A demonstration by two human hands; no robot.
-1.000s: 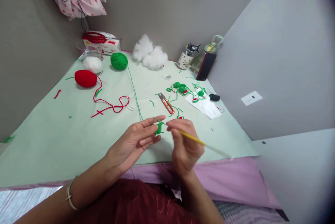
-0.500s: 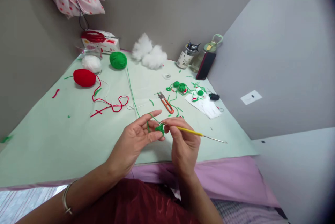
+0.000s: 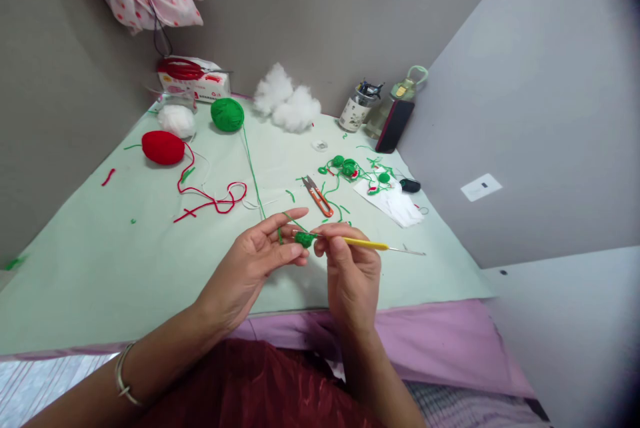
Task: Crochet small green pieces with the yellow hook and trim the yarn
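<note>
Between thumb and fingers, my left hand [image 3: 257, 255] pinches a small green crochet piece [image 3: 303, 239]. Green yarn [image 3: 253, 178] runs over its raised index finger and back to the green yarn ball [image 3: 227, 115]. My right hand [image 3: 353, 271] is closed around the yellow grip of a crochet hook [image 3: 367, 243]. One end of the hook meets the green piece; its other metal tip points right. Just beyond my hands lie orange-handled thread snips [image 3: 318, 197].
Further left are a red yarn ball [image 3: 163, 148] and a white one [image 3: 177, 121]. White stuffing [image 3: 287, 101] sits at the back. Small green crochet pieces [image 3: 349, 167] lie by white paper [image 3: 395, 205]. A phone [image 3: 395, 126] leans against a bottle [image 3: 404, 89] near a pen cup [image 3: 354, 115].
The green crochet piece has turned flatter in my left fingers. The crochet hook has tilted closer to level, its free tip rising and shifting slightly left.
</note>
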